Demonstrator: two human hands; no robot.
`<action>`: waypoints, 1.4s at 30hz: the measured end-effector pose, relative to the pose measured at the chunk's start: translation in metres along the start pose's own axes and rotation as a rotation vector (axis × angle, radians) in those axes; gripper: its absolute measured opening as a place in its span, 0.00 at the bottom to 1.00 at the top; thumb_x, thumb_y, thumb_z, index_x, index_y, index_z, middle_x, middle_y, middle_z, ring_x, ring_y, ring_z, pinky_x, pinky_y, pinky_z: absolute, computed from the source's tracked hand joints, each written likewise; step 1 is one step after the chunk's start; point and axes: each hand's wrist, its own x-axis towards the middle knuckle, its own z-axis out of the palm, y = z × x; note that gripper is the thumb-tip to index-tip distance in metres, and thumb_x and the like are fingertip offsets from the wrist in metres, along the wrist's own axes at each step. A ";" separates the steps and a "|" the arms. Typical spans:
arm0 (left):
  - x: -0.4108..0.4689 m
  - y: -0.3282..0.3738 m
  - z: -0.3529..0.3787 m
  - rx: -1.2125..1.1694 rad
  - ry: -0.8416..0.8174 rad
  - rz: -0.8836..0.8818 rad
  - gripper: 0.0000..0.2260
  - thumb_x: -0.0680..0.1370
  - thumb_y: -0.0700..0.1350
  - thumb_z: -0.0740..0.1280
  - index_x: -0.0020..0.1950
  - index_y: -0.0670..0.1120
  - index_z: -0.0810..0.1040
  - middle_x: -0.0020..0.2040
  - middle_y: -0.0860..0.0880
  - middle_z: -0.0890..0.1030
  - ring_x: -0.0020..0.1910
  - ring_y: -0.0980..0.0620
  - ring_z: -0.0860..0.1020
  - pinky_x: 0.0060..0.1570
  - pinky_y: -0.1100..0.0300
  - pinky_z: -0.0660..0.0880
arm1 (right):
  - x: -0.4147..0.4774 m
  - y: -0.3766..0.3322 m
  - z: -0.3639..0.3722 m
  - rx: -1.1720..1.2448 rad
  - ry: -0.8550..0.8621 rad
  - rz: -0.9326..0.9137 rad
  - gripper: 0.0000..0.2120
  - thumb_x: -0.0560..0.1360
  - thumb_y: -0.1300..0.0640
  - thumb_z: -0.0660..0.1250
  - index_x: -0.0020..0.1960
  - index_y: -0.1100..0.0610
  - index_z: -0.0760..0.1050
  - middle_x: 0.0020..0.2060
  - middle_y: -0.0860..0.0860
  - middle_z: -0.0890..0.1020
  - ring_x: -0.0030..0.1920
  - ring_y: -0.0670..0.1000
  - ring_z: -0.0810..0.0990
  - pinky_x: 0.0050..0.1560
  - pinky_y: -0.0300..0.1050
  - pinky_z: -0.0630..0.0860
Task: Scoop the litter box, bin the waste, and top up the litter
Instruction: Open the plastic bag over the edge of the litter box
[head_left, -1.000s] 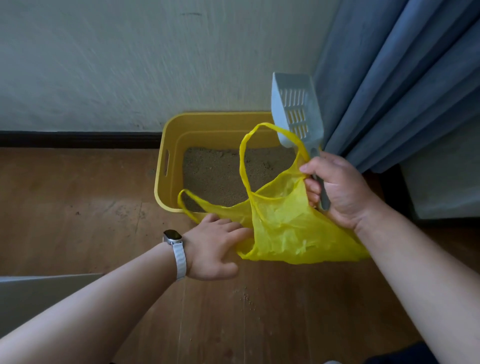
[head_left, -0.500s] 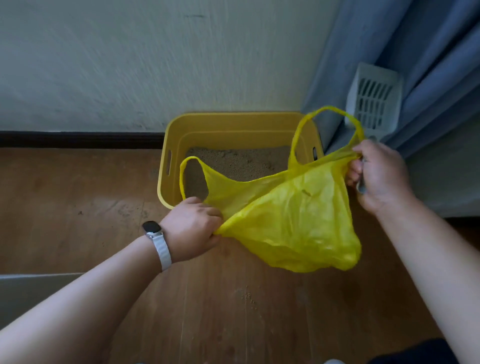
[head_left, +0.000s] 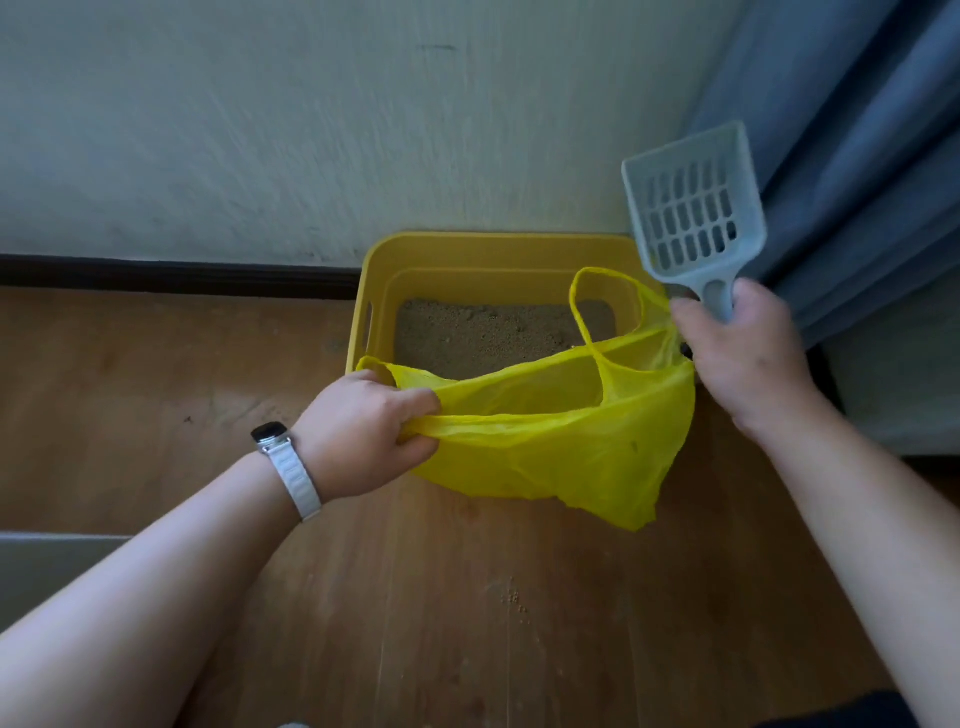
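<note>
A yellow litter box (head_left: 483, 252) stands against the wall, with brown litter (head_left: 478, 332) inside. In front of it hangs a yellow plastic bag (head_left: 566, 447), stretched open between my hands. My left hand (head_left: 363, 431) grips the bag's left edge. My right hand (head_left: 743, 353) pinches the bag's right handle and also holds the handle of a pale blue slotted scoop (head_left: 691, 208), which points up and looks empty.
A blue curtain (head_left: 852, 156) hangs right behind the scoop. A dark skirting board (head_left: 171, 273) runs along the wall on the left. A few litter grains (head_left: 514, 603) lie on the wooden floor. A grey flat surface (head_left: 47, 566) juts in at the left edge.
My hands have pulled the bag's mouth wider and lowered it just in front of the box. The scoop has swung upright, away from the curtain folds.
</note>
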 end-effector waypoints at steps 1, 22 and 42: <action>0.000 0.001 0.000 0.004 -0.003 0.020 0.10 0.71 0.52 0.61 0.42 0.49 0.80 0.25 0.52 0.76 0.25 0.45 0.75 0.39 0.56 0.76 | -0.002 -0.008 0.001 0.017 0.048 -0.034 0.12 0.74 0.54 0.68 0.36 0.58 0.69 0.29 0.48 0.73 0.31 0.47 0.70 0.32 0.43 0.68; -0.002 0.021 -0.008 -0.474 0.308 -0.094 0.15 0.74 0.50 0.65 0.30 0.46 0.70 0.38 0.55 0.77 0.33 0.58 0.74 0.31 0.62 0.71 | -0.045 -0.014 0.067 0.050 -0.856 0.123 0.17 0.74 0.49 0.65 0.39 0.64 0.70 0.30 0.51 0.71 0.32 0.51 0.70 0.35 0.46 0.65; 0.000 0.014 0.020 0.281 -0.534 -0.313 0.16 0.77 0.56 0.57 0.59 0.53 0.75 0.41 0.53 0.78 0.42 0.48 0.79 0.36 0.59 0.74 | -0.025 0.019 0.037 -0.782 -0.860 -0.017 0.08 0.70 0.54 0.65 0.34 0.54 0.69 0.30 0.51 0.71 0.31 0.52 0.69 0.30 0.45 0.62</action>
